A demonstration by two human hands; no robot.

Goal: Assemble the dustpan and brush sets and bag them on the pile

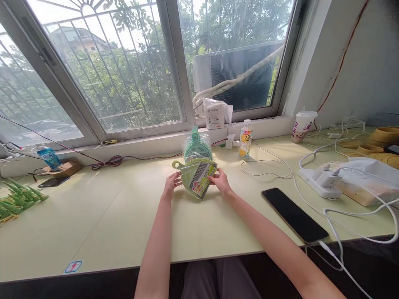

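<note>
A light green dustpan-and-brush set in clear plastic wrap (197,176) rests on the pale yellow-green desk (124,224), its printed label facing me. My left hand (172,182) grips the packet's left edge and my right hand (220,181) grips its right edge, fingers curled on the wrap. A second, teal set in plastic (196,147) stands just behind it.
A black phone (294,216) lies at the right, with white cables (336,216) and a white power strip (319,180). A yellow drink bottle (245,139), a tissue pack (215,113) and a cup (303,126) stand near the window sill. Green clips (18,198) lie at the far left.
</note>
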